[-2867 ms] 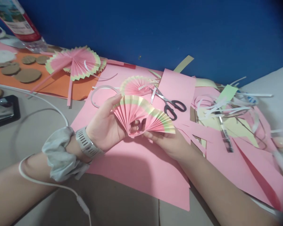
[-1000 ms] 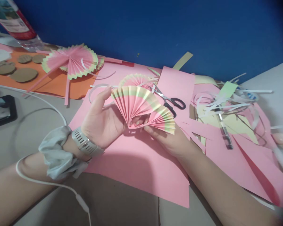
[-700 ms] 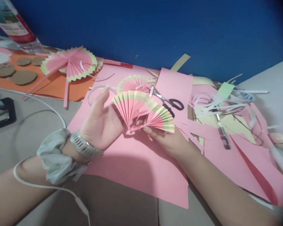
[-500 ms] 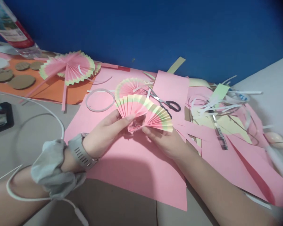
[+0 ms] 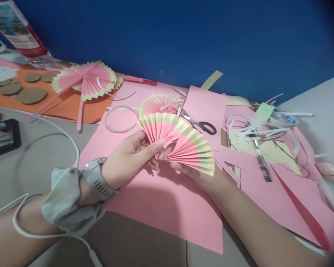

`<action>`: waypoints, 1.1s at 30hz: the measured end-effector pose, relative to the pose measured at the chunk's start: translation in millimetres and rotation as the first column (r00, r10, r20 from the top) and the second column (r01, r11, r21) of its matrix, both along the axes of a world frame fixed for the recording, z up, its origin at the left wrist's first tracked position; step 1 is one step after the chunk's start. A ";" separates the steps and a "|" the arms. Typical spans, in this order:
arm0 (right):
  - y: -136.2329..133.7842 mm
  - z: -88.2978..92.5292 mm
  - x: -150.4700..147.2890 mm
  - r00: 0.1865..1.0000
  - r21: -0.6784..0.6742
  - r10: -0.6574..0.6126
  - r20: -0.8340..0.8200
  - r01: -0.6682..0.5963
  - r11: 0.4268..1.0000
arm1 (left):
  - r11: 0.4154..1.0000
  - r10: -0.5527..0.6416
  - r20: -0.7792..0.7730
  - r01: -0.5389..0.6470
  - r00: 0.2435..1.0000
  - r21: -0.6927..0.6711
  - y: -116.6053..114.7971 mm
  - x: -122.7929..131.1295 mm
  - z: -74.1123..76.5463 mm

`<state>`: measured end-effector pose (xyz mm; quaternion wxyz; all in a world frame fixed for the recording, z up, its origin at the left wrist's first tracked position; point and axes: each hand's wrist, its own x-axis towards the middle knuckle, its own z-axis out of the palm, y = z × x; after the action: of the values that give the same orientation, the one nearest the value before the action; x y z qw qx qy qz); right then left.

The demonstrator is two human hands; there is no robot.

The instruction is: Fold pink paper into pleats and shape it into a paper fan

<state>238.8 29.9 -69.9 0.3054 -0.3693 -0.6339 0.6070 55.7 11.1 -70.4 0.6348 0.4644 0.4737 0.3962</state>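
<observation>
A pleated paper fan (image 5: 180, 139), pink with a green and pale yellow rim, is spread in a wide arc above the pink sheet. Its gathered centre is pinched between the thumb and fingers of my left hand (image 5: 135, 152). Under the right part of the fan lies my right hand (image 5: 202, 178), which holds it from below; most of its fingers are hidden by the pleats. Just behind, another pleated fan (image 5: 157, 104) rests on the pink paper (image 5: 167, 207). Black-handled scissors (image 5: 207, 128) lie close to it, beside a pale ring (image 5: 108, 124).
At the back left, a round fan with pink sticks (image 5: 83, 78) rests on orange paper (image 5: 93, 111) near cardboard discs (image 5: 32, 95) and a bottle (image 5: 30, 40). Paper strips (image 5: 247, 128) and a pen (image 5: 263, 163) lie right. A cable (image 5: 58, 131) loops left; a blue partition (image 5: 167, 40) stands behind.
The fan's right part has swung downward and spread wider, making one continuous arc. My right hand has shifted lower beneath it, while my left hand keeps its pinch at the centre.
</observation>
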 end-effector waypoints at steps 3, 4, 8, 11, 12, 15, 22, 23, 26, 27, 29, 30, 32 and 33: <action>-2.0 0.2 -2.2 0.998 -0.045 -0.018 -0.056 0.015 0.999 | 1.000 0.016 0.032 -0.016 0.999 -0.001 -1.1 0.4 0.1; -2.5 -0.4 -3.2 0.996 -0.062 -0.030 -0.078 0.025 0.998 | 0.999 0.037 0.030 -0.037 0.999 -0.002 -1.3 0.5 0.4; -3.4 -2.0 -7.4 0.986 -0.106 -0.068 -0.150 0.052 0.993 | 0.995 0.099 0.026 -0.099 0.995 0.012 -1.0 0.7 1.2; -4.2 -1.7 -8.8 0.989 -0.087 -0.075 -0.128 0.064 0.994 | 0.994 0.103 0.045 -0.105 0.994 0.032 -0.1 1.1 1.7; -4.6 -1.7 -8.9 0.991 -0.070 -0.082 -0.108 0.075 0.995 | 0.994 0.106 0.048 -0.108 0.993 0.034 0.1 1.3 1.8; -6.2 -2.9 -8.8 0.994 -0.014 -0.093 -0.061 0.092 0.996 | 0.993 0.115 0.034 -0.115 0.993 0.021 0.7 1.8 2.3; -9.8 -5.6 -7.6 0.996 0.002 -0.090 -0.006 0.090 0.996 | 0.992 0.116 -0.008 -0.115 0.993 0.057 0.9 1.5 2.4; -10.1 -5.1 -7.1 0.995 0.000 -0.101 0.009 0.101 0.995 | 0.992 0.112 -0.011 -0.111 0.994 0.066 0.7 1.4 2.1; -10.5 -3.2 -5.7 0.993 -0.020 -0.112 0.048 0.113 0.993 | 0.992 0.096 -0.018 -0.094 0.995 0.082 -0.3 1.3 0.7; -10.4 -2.7 -5.4 0.992 -0.027 -0.111 0.053 0.113 0.993 | 0.992 0.088 -0.018 -0.086 0.996 0.092 -0.6 1.3 0.3; -9.7 -2.5 -4.8 0.993 -0.023 -0.110 0.048 0.111 0.994 | 0.992 0.065 -0.011 -0.064 0.998 0.107 -1.2 1.4 0.0; -9.2 -2.7 -4.6 0.993 -0.018 -0.107 0.043 0.108 0.994 | 0.992 0.055 -0.004 -0.054 0.998 0.110 -1.3 1.5 -0.1; -7.9 -3.4 -4.2 0.995 -0.018 -0.094 0.028 0.094 0.995 | 0.993 0.047 0.010 -0.048 0.999 0.104 -1.4 1.6 0.2; -7.2 -3.9 -4.0 0.997 -0.024 -0.080 0.016 0.081 0.996 | 0.994 0.046 0.013 -0.047 0.999 0.098 -1.3 1.6 0.3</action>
<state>234.8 22.7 -73.8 0.3204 -0.4027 -0.6131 0.5994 57.3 9.7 -70.1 0.6042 0.4818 0.4608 0.4364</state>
